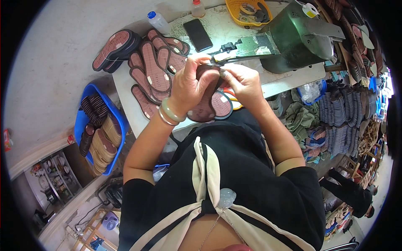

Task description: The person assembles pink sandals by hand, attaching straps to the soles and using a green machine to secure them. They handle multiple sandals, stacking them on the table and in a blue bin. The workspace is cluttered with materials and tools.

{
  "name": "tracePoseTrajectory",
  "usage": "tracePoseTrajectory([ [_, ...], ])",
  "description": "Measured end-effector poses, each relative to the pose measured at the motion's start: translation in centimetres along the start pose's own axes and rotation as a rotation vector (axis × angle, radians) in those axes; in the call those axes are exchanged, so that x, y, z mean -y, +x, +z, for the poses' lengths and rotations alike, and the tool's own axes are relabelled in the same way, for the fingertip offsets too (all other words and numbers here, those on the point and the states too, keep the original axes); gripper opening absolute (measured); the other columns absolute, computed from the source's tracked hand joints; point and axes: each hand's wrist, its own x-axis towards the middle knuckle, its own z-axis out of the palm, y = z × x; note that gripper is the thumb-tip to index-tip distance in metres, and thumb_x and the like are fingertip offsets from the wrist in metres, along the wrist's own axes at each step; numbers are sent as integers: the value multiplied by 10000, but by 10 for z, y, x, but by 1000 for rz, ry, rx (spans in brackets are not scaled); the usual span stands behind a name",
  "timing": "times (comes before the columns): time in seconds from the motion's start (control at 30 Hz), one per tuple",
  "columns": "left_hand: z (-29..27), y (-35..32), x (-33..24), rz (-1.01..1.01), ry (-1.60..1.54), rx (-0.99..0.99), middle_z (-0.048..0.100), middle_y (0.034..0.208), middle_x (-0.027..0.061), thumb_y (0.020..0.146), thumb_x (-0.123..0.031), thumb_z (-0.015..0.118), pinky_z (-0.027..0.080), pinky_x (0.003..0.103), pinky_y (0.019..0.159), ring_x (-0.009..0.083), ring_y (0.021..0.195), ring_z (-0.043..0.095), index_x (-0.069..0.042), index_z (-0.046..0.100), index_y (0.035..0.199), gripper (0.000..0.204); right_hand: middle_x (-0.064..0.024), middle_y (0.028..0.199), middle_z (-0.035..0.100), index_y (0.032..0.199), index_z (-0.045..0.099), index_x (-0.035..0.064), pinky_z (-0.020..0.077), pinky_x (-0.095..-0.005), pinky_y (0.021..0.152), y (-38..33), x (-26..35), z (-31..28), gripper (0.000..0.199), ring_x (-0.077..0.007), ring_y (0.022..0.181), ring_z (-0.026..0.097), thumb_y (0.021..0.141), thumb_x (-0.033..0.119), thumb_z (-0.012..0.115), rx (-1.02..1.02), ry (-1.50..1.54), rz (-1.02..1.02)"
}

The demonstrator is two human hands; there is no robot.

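Insole [202, 108] seemingly points lengthwise toward machine arm [256, 47].

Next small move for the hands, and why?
Probably ease the brown insole edge-first toward the green machine: the left hand grips it, the right hand pinches near its edge, and both are close beside the machine's narrow end.

Black top [259, 180], cream tie [213, 170], pale green bangle [169, 111].
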Motion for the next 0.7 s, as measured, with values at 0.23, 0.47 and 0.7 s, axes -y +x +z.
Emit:
tracePoseTrajectory([
  [0.23,-20,-2,26,-239,26,350,682,1024,170,925,-279,615,510,365,785,314,914,668,-81,576,1254,387,-66,844,687,998,674,-25,532,-263,688,8,-8,-7,244,-116,725,653,922,205,647,220,184,239],
  [0.47,-23,31,37,-353,228,666,679,1043,188,932,-286,589,495,345,817,292,906,671,-141,539,1350,445,-58,758,680,869,665,5,509,-247,623,26,-43,-17,312,-116,659,642,931,309,634,420,247,530],
  [0.7,-5,41,55,-352,202,647,661,1109,207,963,-325,539,482,351,867,307,983,659,-100,534,1344,442,-65,741,654,914,643,14,487,-226,566,23,-70,-5,239,-104,580,598,928,253,644,180,467,589],
])
